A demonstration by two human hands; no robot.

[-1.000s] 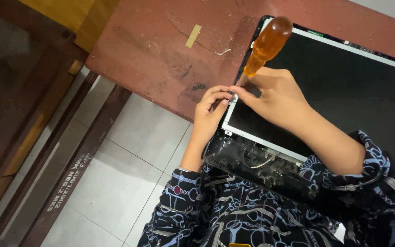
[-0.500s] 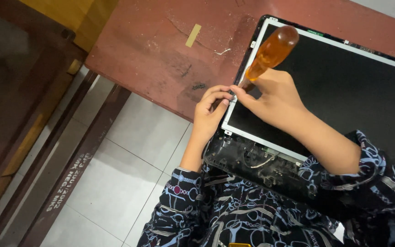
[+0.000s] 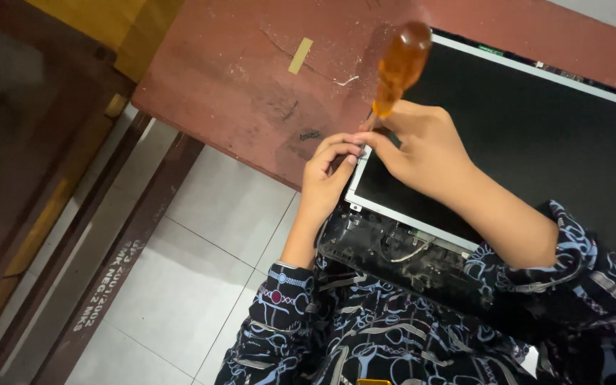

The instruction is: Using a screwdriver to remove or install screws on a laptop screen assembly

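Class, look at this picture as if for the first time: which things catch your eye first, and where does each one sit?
First comes the orange-handled screwdriver, held upright by the right hand at the left edge of the dark screen panel. The left hand pinches close beside its tip, at the panel's pale frame. The panel lies on a worn red table, with a strip of tan tape farther back.

Amber-handled screwdriver [image 3: 399,68], translucent, slightly blurred, tilted with handle up and away, tip down at the near-left corner of the laptop screen panel [image 3: 529,135]. Dark glass, thin pale frame, lying flat at the red table's [image 3: 251,78] near edge, overhanging it.
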